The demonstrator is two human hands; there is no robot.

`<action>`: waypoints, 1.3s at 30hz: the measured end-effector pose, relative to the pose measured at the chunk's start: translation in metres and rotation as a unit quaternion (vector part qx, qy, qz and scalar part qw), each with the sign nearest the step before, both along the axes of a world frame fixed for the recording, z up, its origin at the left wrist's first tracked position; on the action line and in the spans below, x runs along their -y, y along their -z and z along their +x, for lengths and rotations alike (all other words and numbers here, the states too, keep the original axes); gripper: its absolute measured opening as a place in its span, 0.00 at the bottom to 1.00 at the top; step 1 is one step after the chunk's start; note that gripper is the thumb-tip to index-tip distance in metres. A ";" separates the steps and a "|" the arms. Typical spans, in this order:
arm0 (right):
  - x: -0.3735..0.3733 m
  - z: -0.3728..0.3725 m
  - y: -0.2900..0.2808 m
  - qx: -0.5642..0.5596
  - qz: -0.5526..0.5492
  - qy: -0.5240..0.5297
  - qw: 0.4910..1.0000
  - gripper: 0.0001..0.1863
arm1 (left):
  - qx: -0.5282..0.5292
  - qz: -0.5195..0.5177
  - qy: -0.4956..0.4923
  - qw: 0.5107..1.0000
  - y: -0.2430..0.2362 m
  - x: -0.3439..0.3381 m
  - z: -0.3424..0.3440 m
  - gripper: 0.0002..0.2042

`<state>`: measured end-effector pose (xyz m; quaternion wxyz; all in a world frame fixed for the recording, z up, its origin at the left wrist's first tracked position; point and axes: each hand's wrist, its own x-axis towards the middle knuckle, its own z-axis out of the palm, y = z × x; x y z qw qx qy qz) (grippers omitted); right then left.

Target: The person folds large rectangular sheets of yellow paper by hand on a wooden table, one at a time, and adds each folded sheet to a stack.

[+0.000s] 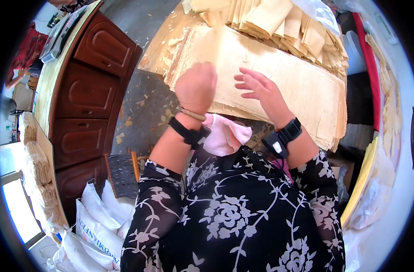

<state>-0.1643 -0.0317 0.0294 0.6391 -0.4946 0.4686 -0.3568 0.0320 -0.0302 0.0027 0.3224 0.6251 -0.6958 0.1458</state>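
Note:
A stack of large, thin, pale tan sheets [302, 93] with ragged, flaky edges lies on the table in front of me. Over its left part is my left hand [197, 88], fingers curled closed and slightly blurred. A faint, smeared pale strip [219, 43] runs up from that hand; its kind is unclear. My right hand [260, 90] hovers above the stack's near middle, fingers spread and nothing in them. Folded sheets of the same colour [270, 20] are piled along the far side. A pink cloth [225, 135] lies between my forearms at the near edge.
Brown wooden cabinets [96, 88] stand on the left, with white sacks [96, 217] below. Bagged folded stacks [37, 165] line the far left. Flakes litter the grey floor [146, 115] near a dark woven seat [121, 174]. Another person in red [26, 47] is at upper left.

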 end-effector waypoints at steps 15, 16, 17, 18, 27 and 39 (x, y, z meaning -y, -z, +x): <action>0.040 0.017 0.022 0.106 0.045 -0.007 0.993 0.17 | -0.343 0.109 0.126 0.924 0.032 0.011 -0.009 0.27; 0.041 0.017 0.022 0.095 0.042 -0.021 0.994 0.17 | -0.362 0.133 0.143 0.912 0.035 0.013 -0.009 0.28; 0.041 0.017 0.022 0.093 0.043 -0.021 0.994 0.17 | -0.381 0.156 0.160 0.897 0.036 0.015 -0.008 0.28; 0.042 0.017 0.022 0.084 0.020 -0.042 0.995 0.17 | -0.383 0.156 0.159 0.897 0.036 0.016 -0.007 0.28; 0.043 0.030 0.015 -0.028 -0.023 -0.016 0.999 0.13 | -0.297 0.181 0.149 0.926 0.015 0.014 0.002 0.21; 0.023 0.006 0.029 0.082 0.037 0.148 0.985 0.14 | -0.660 0.275 -0.023 0.699 0.045 0.021 0.034 0.17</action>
